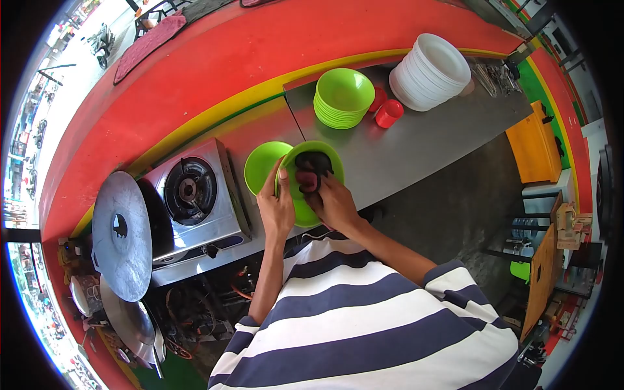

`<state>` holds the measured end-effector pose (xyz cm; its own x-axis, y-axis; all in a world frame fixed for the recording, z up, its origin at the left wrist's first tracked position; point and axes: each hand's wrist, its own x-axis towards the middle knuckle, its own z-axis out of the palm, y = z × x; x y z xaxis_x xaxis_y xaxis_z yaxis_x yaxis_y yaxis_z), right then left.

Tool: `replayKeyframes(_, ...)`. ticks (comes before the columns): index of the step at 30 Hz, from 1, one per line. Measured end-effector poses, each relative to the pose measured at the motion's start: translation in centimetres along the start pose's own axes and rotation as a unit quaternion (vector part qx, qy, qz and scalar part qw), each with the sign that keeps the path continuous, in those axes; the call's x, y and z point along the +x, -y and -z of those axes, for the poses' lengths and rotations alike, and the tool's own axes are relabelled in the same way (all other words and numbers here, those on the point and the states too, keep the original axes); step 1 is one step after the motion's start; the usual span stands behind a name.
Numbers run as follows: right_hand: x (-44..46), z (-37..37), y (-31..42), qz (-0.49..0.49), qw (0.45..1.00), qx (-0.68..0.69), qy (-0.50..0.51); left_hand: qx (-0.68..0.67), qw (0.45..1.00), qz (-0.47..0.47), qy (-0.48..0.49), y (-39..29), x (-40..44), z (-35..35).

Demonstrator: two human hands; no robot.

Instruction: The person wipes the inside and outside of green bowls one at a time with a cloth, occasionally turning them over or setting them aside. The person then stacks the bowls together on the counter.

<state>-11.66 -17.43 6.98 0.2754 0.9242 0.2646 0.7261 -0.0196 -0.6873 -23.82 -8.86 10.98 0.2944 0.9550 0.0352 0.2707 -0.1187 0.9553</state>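
Note:
My left hand (277, 207) grips the rim of a light green bowl (333, 160), its thumb up along the near side. The bowl is tipped toward me above the counter. Inside it, my right hand (336, 207) presses a dark cloth (314, 160) with a reddish patch; the fingertips are partly hidden in the folds. Just behind my left hand is a second green bowl (258, 168), partly covered by the held one. Farther back on the steel counter (383, 159) stand a stack of green bowls (344, 92) and a red cup (389, 114).
A tall stack of white bowls (431, 73) stands right of the red cup, with metal cutlery (495, 79) beyond. To the left sit a gas stove (190, 188) and a large round metal lid (121, 237). A red wall (214, 84) runs behind the counter.

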Motion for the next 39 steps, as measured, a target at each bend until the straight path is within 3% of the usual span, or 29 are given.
replayKeyframes(3,-1.9,-0.7,0.1,0.02,0.999,-0.025,0.033,-0.007,1.0,0.017,-0.018,0.4,0.4,0.2)
replayKeyframes(6,-2.5,-0.2,1.6,-0.004,0.982,0.11,0.153,-0.012,0.999,0.016,-0.027,0.8,1.0,0.1)
replayKeyframes(10,-1.7,0.4,3.6,-0.077,0.93,0.302,0.193,-0.051,0.996,0.075,0.014,0.8,0.1,0.1)
replayKeyframes(13,-1.8,-2.0,2.1,-0.008,0.969,0.219,0.117,-0.047,0.999,0.012,0.015,1.8,-0.6,0.0)
replayKeyframes(16,-1.6,-1.9,1.6,0.106,0.992,-0.037,0.051,-0.037,0.999,0.002,0.0,1.6,-1.6,0.7)
replayKeyframes(19,-2.5,-1.4,1.8,0.061,0.993,-0.031,0.1,-0.034,0.999,0.033,-0.027,2.1,-2.1,1.9)
replayKeyframes(22,-3.6,-0.6,3.2,0.094,0.977,-0.028,0.189,-0.036,0.997,0.056,-0.048,2.9,-2.2,3.2)
replayKeyframes(26,-3.4,0.4,4.6,0.052,0.934,0.118,0.333,-0.078,0.992,-0.007,-0.096,3.8,-2.5,3.1)
replayKeyframes(29,-3.1,-0.8,3.5,0.044,0.912,0.18,0.365,-0.082,0.994,0.009,-0.078,3.9,-2.9,3.4)
replayKeyframes(33,-3.0,-1.6,2.6,0.061,0.912,0.21,0.348,-0.086,0.995,0.009,-0.048,4.6,-3.1,3.5)
replayKeyframes(35,-2.8,-1.1,2.9,0.056,0.916,0.222,0.331,-0.131,0.988,0.072,-0.027,5.8,-3.2,3.9)
replayKeyframes(36,-3.0,-1.6,2.6,0.099,0.931,0.221,0.273,-0.155,0.986,0.057,-0.033,5.8,-3.3,3.8)
replayKeyframes(39,-2.1,-1.0,3.0,0.142,0.945,0.184,0.231,-0.195,0.98,0.04,-0.026,6.2,-3.5,3.9)
